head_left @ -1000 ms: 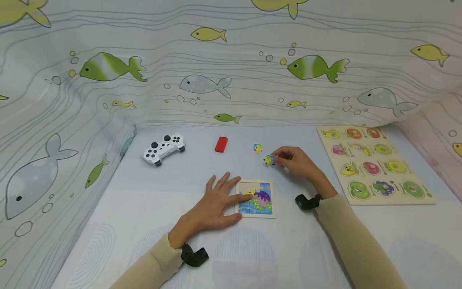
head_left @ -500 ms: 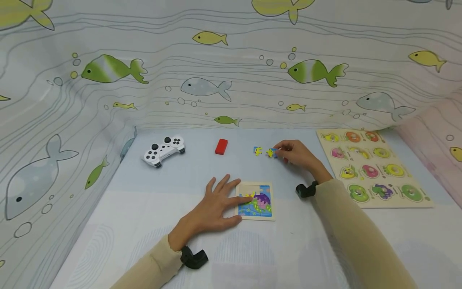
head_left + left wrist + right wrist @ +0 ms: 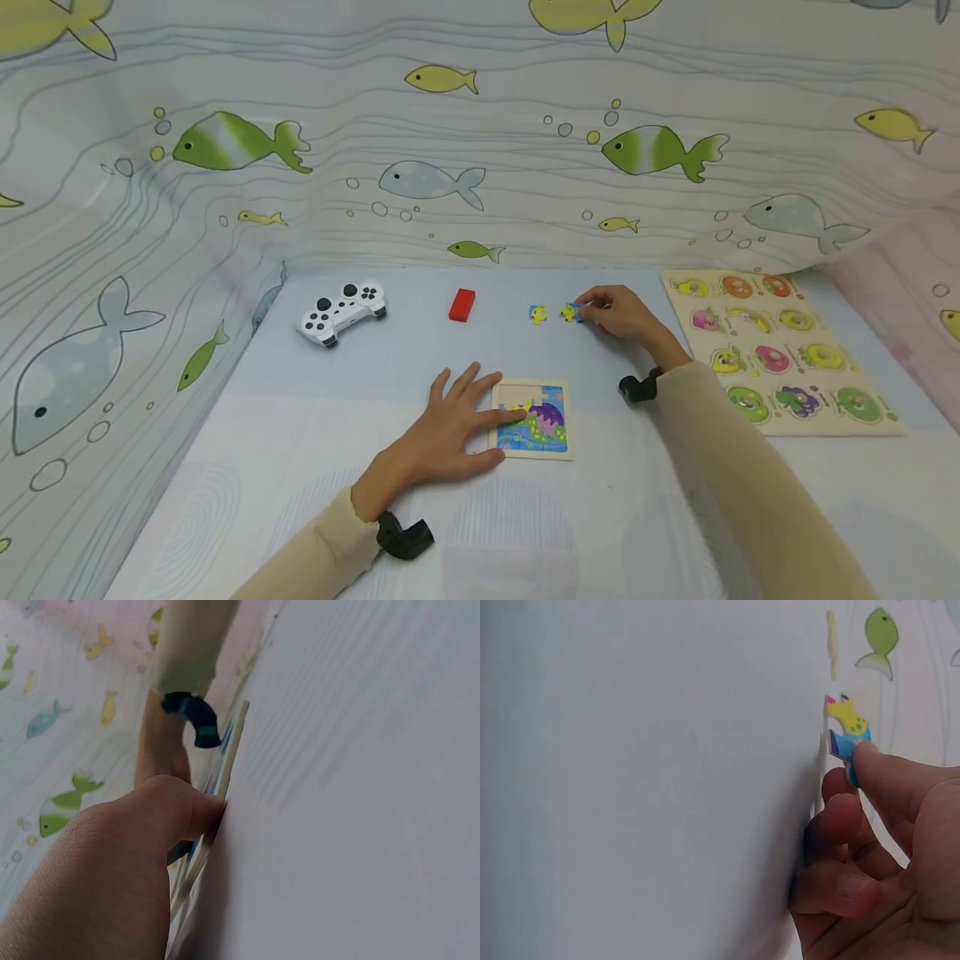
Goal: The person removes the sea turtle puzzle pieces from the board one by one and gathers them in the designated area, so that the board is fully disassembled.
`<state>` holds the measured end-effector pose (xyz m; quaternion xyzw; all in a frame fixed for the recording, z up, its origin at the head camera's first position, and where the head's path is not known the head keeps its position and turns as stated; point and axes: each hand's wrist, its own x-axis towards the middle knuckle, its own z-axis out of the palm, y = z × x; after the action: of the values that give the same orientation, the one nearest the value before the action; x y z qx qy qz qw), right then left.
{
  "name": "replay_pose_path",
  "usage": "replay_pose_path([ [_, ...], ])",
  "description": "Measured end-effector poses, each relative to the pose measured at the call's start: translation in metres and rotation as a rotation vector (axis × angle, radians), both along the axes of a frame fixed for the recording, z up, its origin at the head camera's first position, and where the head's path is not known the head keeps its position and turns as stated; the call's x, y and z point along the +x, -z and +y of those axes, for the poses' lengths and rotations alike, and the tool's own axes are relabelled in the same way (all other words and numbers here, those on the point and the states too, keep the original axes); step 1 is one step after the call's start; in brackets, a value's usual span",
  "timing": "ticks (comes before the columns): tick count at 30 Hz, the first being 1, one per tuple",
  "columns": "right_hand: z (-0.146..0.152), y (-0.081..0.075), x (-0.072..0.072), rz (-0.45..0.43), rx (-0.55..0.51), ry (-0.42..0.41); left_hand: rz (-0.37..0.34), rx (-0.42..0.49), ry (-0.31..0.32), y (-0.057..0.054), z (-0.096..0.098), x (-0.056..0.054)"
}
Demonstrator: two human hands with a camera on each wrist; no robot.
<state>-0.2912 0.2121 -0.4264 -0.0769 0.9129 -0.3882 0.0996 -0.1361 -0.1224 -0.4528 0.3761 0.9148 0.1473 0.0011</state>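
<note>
Left hand: fingers spread and extended, palm down, forefinger lying over the picture, thumb against the near left corner; it grasps nothing.
Right hand: thumb and fingertips pinching a small puzzle piece; the hand is beyond the puzzle, to its right. The right wrist view shows yellow and blue on the piece, with the other fingers curled beneath. Whether the piece touches the table I cannot tell.
Puzzle: a square, pale-framed puzzle tray flat on the table, between the forearms. Its picture has a purple, domed shape over blue; bare pale backing shows at upper left.
Loose piece: another blue and yellow piece, flat on the table just left of the pinched one.
Far left: a white game controller, then a red block nearer the middle.
Far right: a wooden fruit board with colourful pictures in rows.
Backdrop: fish-printed cloth.
Sleeves: beige, with a black wrist device at each cuff.
</note>
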Motion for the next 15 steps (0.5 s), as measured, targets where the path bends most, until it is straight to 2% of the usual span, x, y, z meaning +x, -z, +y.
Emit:
replay_pose_path([
  [9, 0.0013, 0.0018, 0.0008, 0.014, 0.025, -0.015, 0.007, 0.0, -0.001, 0.0018, 0.0012, 0.0022],
  [15, -0.0012, -0.0023, -0.0002, -0.014, 0.028, -0.017, 0.017, 0.019, 0.005, -0.0001, 0.0007, 0.0008],
])
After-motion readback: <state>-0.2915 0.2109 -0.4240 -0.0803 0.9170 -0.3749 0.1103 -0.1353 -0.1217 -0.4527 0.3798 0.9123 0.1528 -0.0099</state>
